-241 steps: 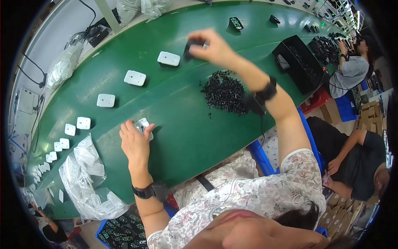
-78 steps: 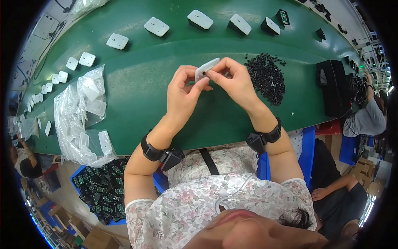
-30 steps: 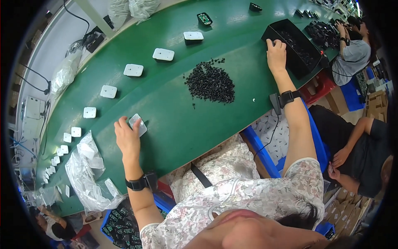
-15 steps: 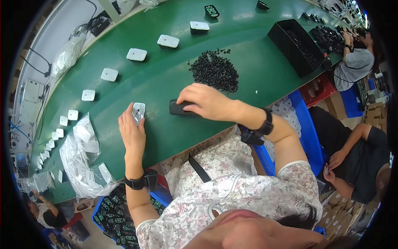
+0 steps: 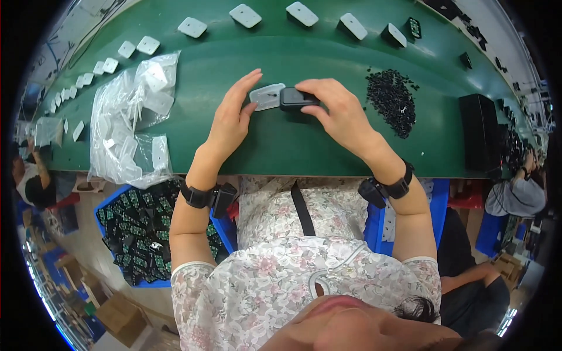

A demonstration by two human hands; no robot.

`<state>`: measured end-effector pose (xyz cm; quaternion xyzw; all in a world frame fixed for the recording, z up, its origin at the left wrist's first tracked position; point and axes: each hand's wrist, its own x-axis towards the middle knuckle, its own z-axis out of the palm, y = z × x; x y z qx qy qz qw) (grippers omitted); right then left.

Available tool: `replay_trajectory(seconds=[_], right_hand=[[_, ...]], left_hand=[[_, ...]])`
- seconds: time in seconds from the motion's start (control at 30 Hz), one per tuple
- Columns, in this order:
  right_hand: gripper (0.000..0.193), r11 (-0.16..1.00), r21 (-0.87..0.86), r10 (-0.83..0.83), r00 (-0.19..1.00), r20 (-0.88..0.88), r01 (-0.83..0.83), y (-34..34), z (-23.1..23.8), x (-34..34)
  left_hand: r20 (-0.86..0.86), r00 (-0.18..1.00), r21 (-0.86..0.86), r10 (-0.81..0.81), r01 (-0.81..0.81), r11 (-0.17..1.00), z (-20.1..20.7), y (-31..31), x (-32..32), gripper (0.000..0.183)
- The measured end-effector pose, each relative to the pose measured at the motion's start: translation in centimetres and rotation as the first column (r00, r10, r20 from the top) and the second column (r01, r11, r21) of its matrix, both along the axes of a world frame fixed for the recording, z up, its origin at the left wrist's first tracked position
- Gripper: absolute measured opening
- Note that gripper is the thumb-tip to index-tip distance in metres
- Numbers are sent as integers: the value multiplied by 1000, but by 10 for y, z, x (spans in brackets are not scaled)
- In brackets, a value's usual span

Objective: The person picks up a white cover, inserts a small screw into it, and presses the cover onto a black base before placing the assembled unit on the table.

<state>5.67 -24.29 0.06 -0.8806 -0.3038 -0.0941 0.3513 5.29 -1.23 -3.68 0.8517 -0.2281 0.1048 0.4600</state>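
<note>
My right hand (image 5: 342, 111) grips a small black plastic case (image 5: 297, 99) between the thumb and fingers. The case's left end meets a pale translucent rectangular plastic cover (image 5: 266, 97) over the green table; whether they overlap is hard to tell. A small dark mark or bit shows on the cover. My left hand (image 5: 232, 117) is at the cover's left end, fingers stretched and apart, the thumb by its lower left corner. A spread pile of tiny black parts (image 5: 392, 102) lies to the right of my right hand.
White-topped cases (image 5: 244, 16) stand in a curved row along the far side. Left is a clear plastic bag (image 5: 126, 126) of white covers. A black box (image 5: 481, 131) stands right. Below the table edge, a blue bin (image 5: 137, 282) holds circuit boards. Other people sit at both sides.
The view has turned, so the table edge now runs level. My right hand has brought the black case leftward, up against the translucent cover. My left fingers have spread away from the cover.
</note>
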Motion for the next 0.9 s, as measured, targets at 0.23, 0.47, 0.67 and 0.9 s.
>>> replay_trajectory(seconds=[0.23,0.47,0.67,0.9], right_hand=[[34,979,-77,188,982,-5,-188,41,-8,31],[33,959,-164,231,973,-21,-231,45,-11,33],[34,962,-172,234,966,107,-213,46,-13,26],[38,982,64,190,903,-385,-179,44,-9,54]], left_hand=[[-17,1000,34,20,-19,999,2,12,-17,56],[81,997,251,8,-28,968,-9,19,-22,54],[213,977,458,9,-108,882,0,20,-26,48],[367,928,479,67,-251,841,-2,1,-18,53]])
